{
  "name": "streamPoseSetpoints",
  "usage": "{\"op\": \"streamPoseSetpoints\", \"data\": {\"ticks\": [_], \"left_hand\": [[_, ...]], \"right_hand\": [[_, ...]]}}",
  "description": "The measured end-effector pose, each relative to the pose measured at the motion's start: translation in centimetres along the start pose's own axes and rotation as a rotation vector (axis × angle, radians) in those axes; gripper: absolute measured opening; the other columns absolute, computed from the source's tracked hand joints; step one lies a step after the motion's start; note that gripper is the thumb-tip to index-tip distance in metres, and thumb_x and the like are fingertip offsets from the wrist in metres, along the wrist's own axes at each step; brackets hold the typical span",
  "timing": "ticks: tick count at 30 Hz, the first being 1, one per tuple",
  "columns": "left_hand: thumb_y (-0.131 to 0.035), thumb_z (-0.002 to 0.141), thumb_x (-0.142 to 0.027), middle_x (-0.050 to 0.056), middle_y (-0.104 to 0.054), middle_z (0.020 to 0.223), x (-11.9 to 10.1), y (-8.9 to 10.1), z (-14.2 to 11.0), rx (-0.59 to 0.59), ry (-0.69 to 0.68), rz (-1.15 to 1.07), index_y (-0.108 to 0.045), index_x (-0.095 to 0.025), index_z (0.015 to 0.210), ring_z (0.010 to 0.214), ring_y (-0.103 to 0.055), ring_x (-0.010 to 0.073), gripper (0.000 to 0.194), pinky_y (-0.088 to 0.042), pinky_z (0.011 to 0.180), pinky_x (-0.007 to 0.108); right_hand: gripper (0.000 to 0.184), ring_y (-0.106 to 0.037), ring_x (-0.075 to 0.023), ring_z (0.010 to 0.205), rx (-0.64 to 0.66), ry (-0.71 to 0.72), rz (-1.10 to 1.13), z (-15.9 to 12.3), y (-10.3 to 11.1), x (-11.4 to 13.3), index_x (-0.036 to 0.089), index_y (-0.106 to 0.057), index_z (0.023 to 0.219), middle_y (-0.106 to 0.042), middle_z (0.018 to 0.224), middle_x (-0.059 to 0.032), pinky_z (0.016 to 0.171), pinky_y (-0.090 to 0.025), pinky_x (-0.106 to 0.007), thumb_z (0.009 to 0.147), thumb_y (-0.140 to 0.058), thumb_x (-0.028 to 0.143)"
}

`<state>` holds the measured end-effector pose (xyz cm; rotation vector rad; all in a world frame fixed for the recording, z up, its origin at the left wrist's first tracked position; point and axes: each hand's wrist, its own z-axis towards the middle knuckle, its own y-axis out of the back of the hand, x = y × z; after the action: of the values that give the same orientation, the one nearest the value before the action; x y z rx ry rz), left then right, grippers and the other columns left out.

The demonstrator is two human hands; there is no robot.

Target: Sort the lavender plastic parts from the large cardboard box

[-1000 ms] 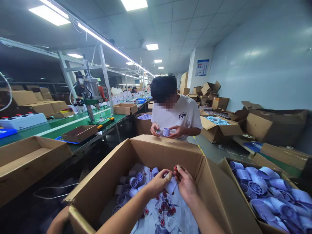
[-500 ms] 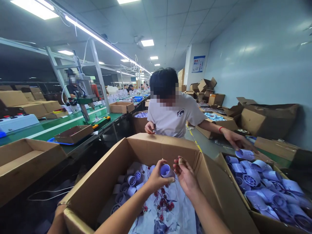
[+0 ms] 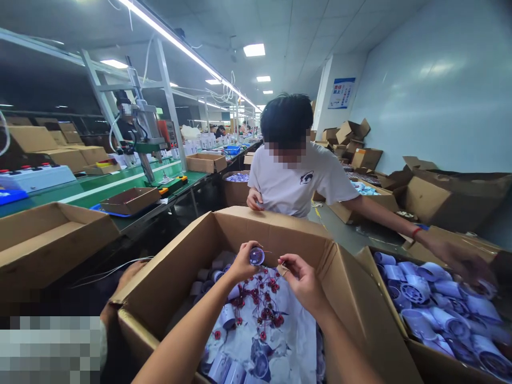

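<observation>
My left hand [image 3: 245, 263] is wrapped around a lavender plastic cup [image 3: 256, 256], its round end facing me. A thin wire shows beside the cup. To its right, apart from the cup, my right hand [image 3: 302, 277] pinches a small dark-red part [image 3: 284, 263], mostly hidden by the fingertips; a tan wrap covers the thumb tip. Both hands are over an open cardboard box [image 3: 168, 266]. Inside it, small red round parts with thin wires [image 3: 264, 314] lie on a white sheet [image 3: 298, 330]. Several lavender cups [image 3: 228, 316] lie along the box's left and near sides.
Facing me, a co-worker in a white shirt [image 3: 296, 176] reaches toward a carton of lavender cups [image 3: 376, 277] on the right. Another person's hand [image 3: 130, 274] is by the box's left side. A green workbench [image 3: 160, 173] with a press [image 3: 148, 128] runs along the left.
My view has shifted. The cup in my left hand has turned and moved lower left. My right hand keeps its pinch. The co-worker's arm has stretched farther over the carton at right.
</observation>
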<state>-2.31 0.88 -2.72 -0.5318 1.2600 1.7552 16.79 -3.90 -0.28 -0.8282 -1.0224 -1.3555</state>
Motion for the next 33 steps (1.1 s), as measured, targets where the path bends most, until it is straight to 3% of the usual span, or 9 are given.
{"op": "streamPoseSetpoints", "data": {"ticks": [7,11,16,28,33], "left_hand": [[-0.053,0.051,0.003,0.004,-0.056,0.099,0.4,0.1,0.1,0.072,-0.044,0.004,-0.054,-0.018,0.099,0.097,-0.055,0.0196,0.052,-0.045,0.089,0.034],[-0.05,0.049,0.004,0.003,-0.06,0.095,-0.1,0.5,0.2,0.173,-0.145,-0.016,-0.058,-0.017,0.094,0.093,-0.056,0.0186,0.05,-0.045,0.088,0.032],[-0.05,0.048,0.003,0.003,-0.062,0.093,-0.7,0.7,0.3,0.224,-0.158,-0.042,-0.06,-0.017,0.093,0.088,-0.057,0.0179,0.05,-0.046,0.083,0.031],[-0.048,0.045,0.005,0.004,-0.062,0.096,-0.7,0.9,0.4,0.243,-0.143,-0.008,-0.059,-0.014,0.098,0.09,-0.057,0.0192,0.058,-0.046,0.085,0.033],[-0.053,0.049,0.004,0.003,-0.062,0.094,-1.0,1.1,0.4,0.247,-0.136,0.022,-0.06,-0.016,0.097,0.088,-0.056,0.0188,0.052,-0.046,0.083,0.032]], "right_hand": [[0.019,-0.066,-0.0186,0.076,0.036,0.138,-0.336,-0.4,-0.3,0.5,0.021,-0.067,0.091,-0.072,0.085,-0.0051,0.073,-0.052,-0.03,0.075,-0.056,0.022],[0.024,-0.066,-0.0193,0.079,0.048,0.165,-0.385,-0.4,-0.5,0.3,0.022,-0.067,0.092,-0.072,0.089,-0.0049,0.077,-0.052,-0.031,0.073,-0.054,0.015],[0.028,-0.066,-0.0206,0.085,0.084,0.188,-0.446,-0.5,-0.8,-0.1,0.022,-0.067,0.093,-0.071,0.093,-0.0058,0.08,-0.052,-0.034,0.073,-0.05,0.011],[0.028,-0.066,-0.0216,0.088,0.171,0.195,-0.564,-0.6,-1.2,-0.6,0.02,-0.066,0.095,-0.07,0.096,-0.0076,0.079,-0.051,-0.034,0.077,-0.048,0.008],[0.029,-0.065,-0.02,0.087,0.185,0.216,-0.593,-0.8,-1.2,-0.6,0.023,-0.065,0.094,-0.069,0.094,-0.0052,0.08,-0.05,-0.032,0.078,-0.047,0.006]]}}
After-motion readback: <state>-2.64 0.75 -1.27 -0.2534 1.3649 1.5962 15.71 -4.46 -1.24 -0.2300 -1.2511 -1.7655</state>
